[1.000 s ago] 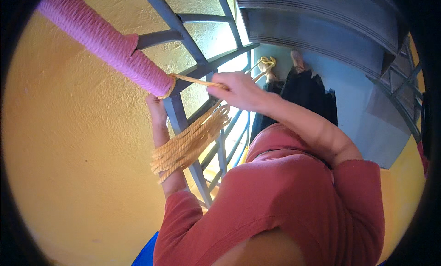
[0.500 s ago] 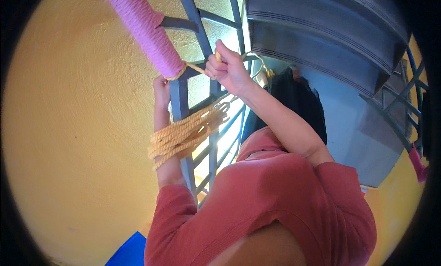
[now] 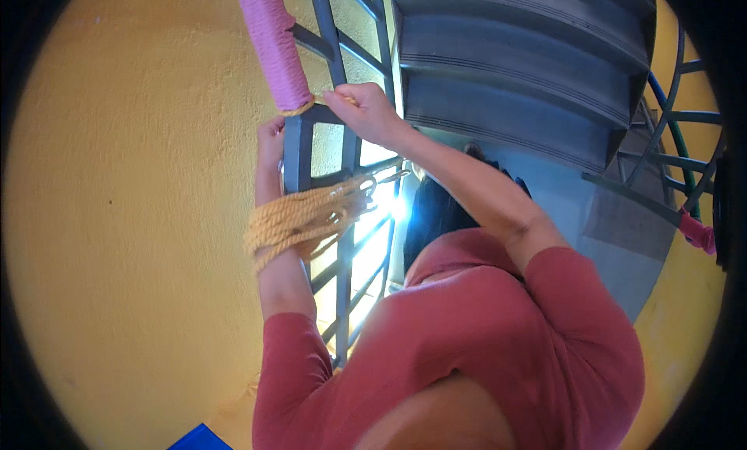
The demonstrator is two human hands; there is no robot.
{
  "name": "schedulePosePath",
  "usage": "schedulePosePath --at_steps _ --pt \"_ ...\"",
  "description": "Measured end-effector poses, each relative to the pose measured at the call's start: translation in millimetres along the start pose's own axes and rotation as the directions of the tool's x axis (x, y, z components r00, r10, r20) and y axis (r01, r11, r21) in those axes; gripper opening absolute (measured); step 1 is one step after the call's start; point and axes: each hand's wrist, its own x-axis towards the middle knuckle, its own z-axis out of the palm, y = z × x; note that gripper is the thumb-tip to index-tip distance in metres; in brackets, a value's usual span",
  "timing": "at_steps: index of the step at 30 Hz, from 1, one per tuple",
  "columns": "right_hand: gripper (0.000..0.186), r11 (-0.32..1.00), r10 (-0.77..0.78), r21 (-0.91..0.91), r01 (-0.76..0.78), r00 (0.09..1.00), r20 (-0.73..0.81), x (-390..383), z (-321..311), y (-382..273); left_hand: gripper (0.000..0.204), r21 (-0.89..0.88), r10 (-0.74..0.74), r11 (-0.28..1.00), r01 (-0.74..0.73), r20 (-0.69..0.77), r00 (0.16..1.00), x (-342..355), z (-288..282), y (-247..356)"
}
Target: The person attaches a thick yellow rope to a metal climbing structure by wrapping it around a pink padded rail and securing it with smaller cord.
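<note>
Yellow rope [image 3: 317, 101] circles the railing post just below its pink cord wrapping [image 3: 274, 53]. My right hand [image 3: 364, 112] is closed on this rope, right of the post and close against it. On the left side of the grey metal post [image 3: 296, 154], my left hand [image 3: 270, 145] has its fingers curled near the lower end of the wrapping; what they hold is hidden. A thick bundle of looped yellow rope [image 3: 299, 217] hangs over my left forearm and reaches across the post toward the railing bars.
A rough yellow wall [image 3: 140, 201] rises close on the left. Grey metal stairs [image 3: 513, 84] are at the far right, with another railing [image 3: 689, 162] partly wrapped in pink [image 3: 697, 234]. A blue flat thing [image 3: 201, 438] lies at the bottom left. Bright light shines through the bars.
My right hand has come down and left, closer to the post, and the rope stretch between them looks shorter. My left hand stays by the post. The whole view has shifted somewhat.
</note>
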Motion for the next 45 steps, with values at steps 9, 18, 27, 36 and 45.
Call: schedulePosePath --at_steps 9,18,27,36,45 --pt "0.032 0.986 -0.095 -0.135 0.094 0.995 -0.007 29 31 103 0.015 -0.018 -0.050 0.999 0.050 -0.034 0.998 -8 -5 -3" --pt "0.041 0.710 0.199 0.685 -0.164 0.980 0.029 -22 13 8 0.016 -0.021 -0.089 0.996 0.089 0.000 0.996 -7 -8 3" --pt "0.039 0.810 0.290 0.571 -0.135 0.938 -0.189 -29 24 -16 0.019 -0.032 0.007 0.999 -0.006 0.009 1.000 15 1 -15" --pt "0.033 0.956 0.206 0.241 -0.168 0.968 -0.145 -35 51 -41 0.020 -0.091 0.027 0.995 -0.028 -0.015 1.000 18 16 -20" --pt "0.011 0.871 -0.394 -0.287 0.398 0.916 0.075 -10 97 -45 0.026 0.180 0.496 0.867 -0.464 -0.233 0.837 -49 21 56"
